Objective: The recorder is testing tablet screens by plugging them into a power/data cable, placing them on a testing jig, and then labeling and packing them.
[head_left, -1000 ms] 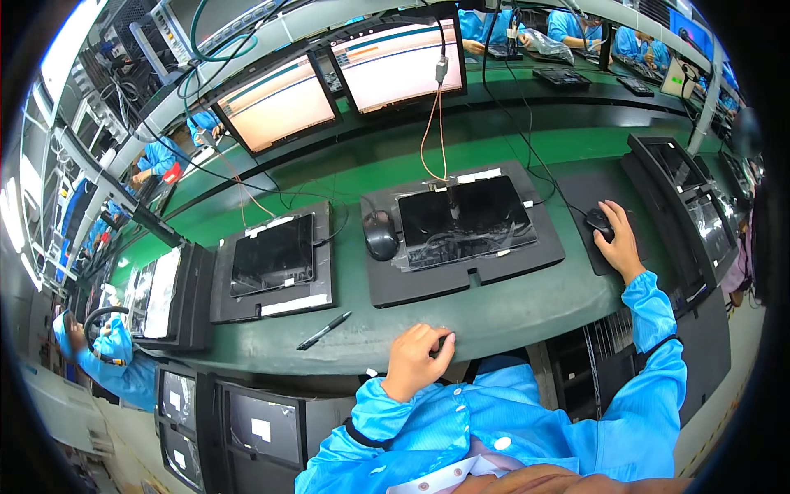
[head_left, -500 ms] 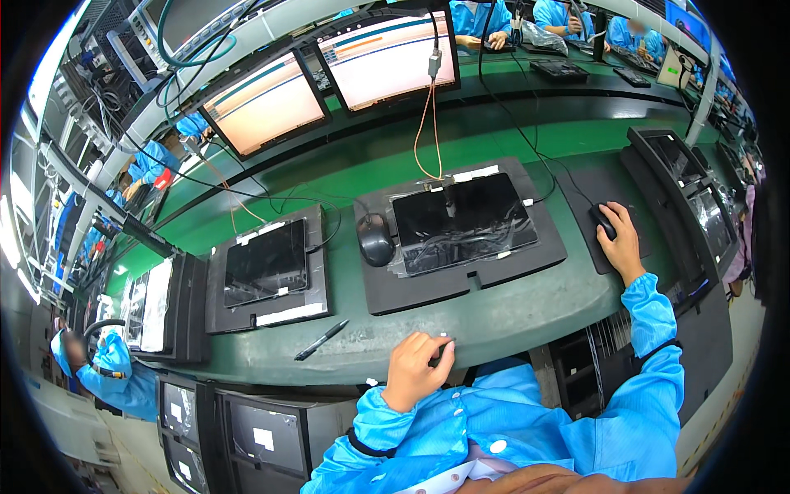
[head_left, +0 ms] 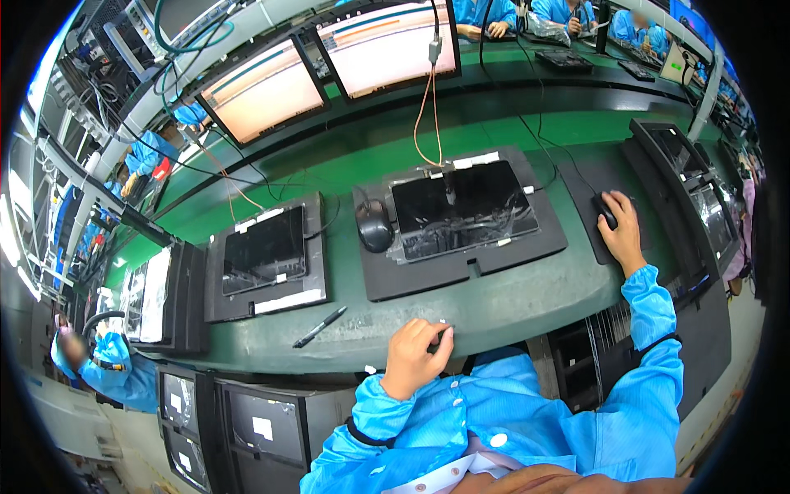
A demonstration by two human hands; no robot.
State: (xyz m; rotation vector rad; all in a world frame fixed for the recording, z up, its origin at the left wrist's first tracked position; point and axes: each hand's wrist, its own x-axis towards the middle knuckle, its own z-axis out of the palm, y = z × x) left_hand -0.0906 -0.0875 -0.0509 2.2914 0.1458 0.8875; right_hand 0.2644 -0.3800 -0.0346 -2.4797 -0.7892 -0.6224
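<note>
My right hand [head_left: 623, 231] is wrapped over a black computer mouse [head_left: 606, 212] on a dark mat [head_left: 583, 191] at the right of the bench. My left hand [head_left: 414, 354] is curled at the bench's front edge. A small dark thing shows between its thumb and fingers, too hidden to name. Ahead of me a black tablet-like screen panel [head_left: 461, 206] lies on a black foam tray [head_left: 387, 284], with clear film along its near edge. A second mouse [head_left: 374, 226] rests on that tray, left of the panel. Farther left, a smaller panel [head_left: 265, 249] lies on another tray [head_left: 216, 300].
A pen [head_left: 319, 328] lies near the front edge. Two lit monitors [head_left: 387, 49] stand behind, with cables [head_left: 425, 123] hanging down to the panels. Stacked black trays [head_left: 185, 305] stand at left, more [head_left: 675, 198] at right. Co-workers in blue sit beyond the bench and at left.
My view has shifted slightly, so the bench sits a little higher. My right hand stays on the mouse, and my left hand keeps its curled grip.
</note>
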